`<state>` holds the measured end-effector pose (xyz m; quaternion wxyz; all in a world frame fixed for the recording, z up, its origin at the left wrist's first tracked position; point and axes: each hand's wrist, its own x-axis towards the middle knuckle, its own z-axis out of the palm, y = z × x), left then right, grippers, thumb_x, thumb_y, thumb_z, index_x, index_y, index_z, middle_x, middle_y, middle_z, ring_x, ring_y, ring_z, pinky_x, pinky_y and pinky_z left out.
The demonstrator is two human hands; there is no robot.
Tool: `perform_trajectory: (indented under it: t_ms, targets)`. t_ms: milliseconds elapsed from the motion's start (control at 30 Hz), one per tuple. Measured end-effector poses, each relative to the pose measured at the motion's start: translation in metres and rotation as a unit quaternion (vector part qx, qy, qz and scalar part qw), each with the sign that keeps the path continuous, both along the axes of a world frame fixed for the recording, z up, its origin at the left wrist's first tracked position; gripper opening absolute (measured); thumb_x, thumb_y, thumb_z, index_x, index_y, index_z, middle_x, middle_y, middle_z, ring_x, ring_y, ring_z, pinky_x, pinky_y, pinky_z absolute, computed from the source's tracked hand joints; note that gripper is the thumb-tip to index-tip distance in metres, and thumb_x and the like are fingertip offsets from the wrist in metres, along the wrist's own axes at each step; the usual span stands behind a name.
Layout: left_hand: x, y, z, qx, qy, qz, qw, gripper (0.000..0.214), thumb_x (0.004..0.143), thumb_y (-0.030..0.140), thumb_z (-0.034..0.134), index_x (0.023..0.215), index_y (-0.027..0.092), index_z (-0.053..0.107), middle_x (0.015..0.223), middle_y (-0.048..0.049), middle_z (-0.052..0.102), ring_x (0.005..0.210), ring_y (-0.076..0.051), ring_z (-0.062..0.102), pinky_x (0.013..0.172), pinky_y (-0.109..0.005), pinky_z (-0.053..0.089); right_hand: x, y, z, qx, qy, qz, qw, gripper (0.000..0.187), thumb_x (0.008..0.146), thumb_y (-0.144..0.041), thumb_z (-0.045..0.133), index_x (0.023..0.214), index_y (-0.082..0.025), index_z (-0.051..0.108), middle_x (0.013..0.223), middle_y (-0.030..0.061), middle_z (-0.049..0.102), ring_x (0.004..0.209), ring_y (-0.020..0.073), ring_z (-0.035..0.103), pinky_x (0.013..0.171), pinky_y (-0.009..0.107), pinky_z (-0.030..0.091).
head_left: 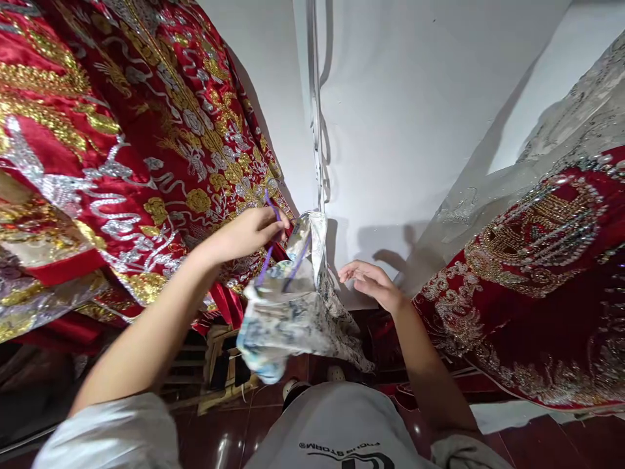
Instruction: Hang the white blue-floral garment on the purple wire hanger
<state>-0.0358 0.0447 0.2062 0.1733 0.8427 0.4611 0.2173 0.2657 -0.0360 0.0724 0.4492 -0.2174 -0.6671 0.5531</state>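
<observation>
My left hand (pixel 258 229) is closed on the purple strap (pixel 265 264) of a pale patterned cloth bag (pixel 288 322). The bag hangs below the hand, its lower part smeared by motion. Behind it, another pale patterned cloth (pixel 318 238) hangs against the white wall; I cannot tell whether it is part of the bag. To the right of the cloth, my right hand (pixel 370 281) is open in the air, fingers stretched toward it and touching nothing that I can see.
Red garments with gold and silver embroidery (pixel 195 150) hang close on the left. A dark red beaded garment (pixel 527 260) hangs on the right. Straps (pixel 316 117) run down the white wall (pixel 415 98). Low down stands a wooden frame (pixel 215 365) on the tiled floor (pixel 219 433).
</observation>
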Motion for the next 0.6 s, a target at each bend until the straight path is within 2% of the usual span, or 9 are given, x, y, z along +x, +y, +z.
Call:
perform_trajectory:
  t_ms: [100, 167, 300, 400, 500, 600]
  targets:
    - [-0.018, 0.008, 0.014, 0.030, 0.030, 0.007, 0.999, 0.027, 0.089, 0.048, 0.058, 0.086, 0.021, 0.063, 0.075, -0.0054, 0.066, 0.075, -0.024, 0.064, 0.073, -0.035, 0.053, 0.003, -0.001, -0.010, -0.041, 0.011, 0.000, 0.999, 0.027, 0.094, -0.042, 0.067, 0.113, -0.024, 0.072, 0.096, 0.0053, 0.068, 0.095, 0.0196, 0.063, 0.091, 0.034, 0.049]
    - [-0.017, 0.017, 0.021, 0.050, 0.013, -0.003, 0.999, 0.026, 0.091, 0.046, 0.056, 0.093, 0.020, 0.062, 0.078, -0.0061, 0.067, 0.078, -0.024, 0.065, 0.077, -0.036, 0.054, -0.001, 0.000, -0.013, -0.054, 0.017, 0.000, 0.998, 0.027, 0.093, -0.044, 0.068, 0.109, -0.023, 0.073, 0.092, 0.0049, 0.067, 0.092, 0.0196, 0.063, 0.089, 0.034, 0.049]
    - [0.012, 0.049, 0.027, 0.069, -0.068, -0.069, 0.993, 0.016, 0.095, 0.033, 0.052, 0.097, 0.018, 0.058, 0.078, -0.0061, 0.066, 0.078, -0.021, 0.065, 0.080, -0.037, 0.054, -0.015, 0.005, -0.014, -0.068, 0.025, 0.003, 0.997, 0.028, 0.091, -0.047, 0.070, 0.105, -0.024, 0.074, 0.088, 0.0042, 0.068, 0.087, 0.0197, 0.063, 0.087, 0.035, 0.049]
    - [0.037, 0.080, 0.024, 0.039, -0.152, -0.090, 0.984, 0.010, 0.096, 0.023, 0.049, 0.090, 0.018, 0.055, 0.072, -0.0042, 0.061, 0.067, -0.017, 0.060, 0.072, -0.032, 0.053, -0.021, 0.006, -0.016, -0.080, 0.013, 0.002, 0.997, 0.031, 0.090, -0.052, 0.069, 0.105, -0.025, 0.074, 0.087, 0.0043, 0.068, 0.085, 0.0205, 0.063, 0.086, 0.035, 0.049]
    - [0.047, 0.102, 0.019, -0.011, -0.223, -0.057, 0.973, 0.011, 0.095, 0.016, 0.050, 0.084, 0.018, 0.053, 0.064, -0.0003, 0.053, 0.056, -0.012, 0.051, 0.061, -0.027, 0.048, -0.022, 0.005, -0.020, -0.091, 0.002, -0.014, 0.996, 0.034, 0.089, -0.055, 0.068, 0.104, -0.025, 0.074, 0.084, 0.0042, 0.068, 0.083, 0.0209, 0.063, 0.085, 0.036, 0.048]
    - [0.043, 0.110, 0.015, -0.038, -0.278, -0.008, 0.960, 0.013, 0.094, 0.014, 0.052, 0.082, 0.018, 0.052, 0.061, 0.0018, 0.048, 0.051, -0.009, 0.043, 0.055, -0.023, 0.042, -0.022, 0.004, -0.024, -0.106, 0.009, -0.023, 0.994, 0.034, 0.088, -0.054, 0.069, 0.103, -0.024, 0.074, 0.081, 0.0038, 0.067, 0.080, 0.0202, 0.062, 0.083, 0.036, 0.048]
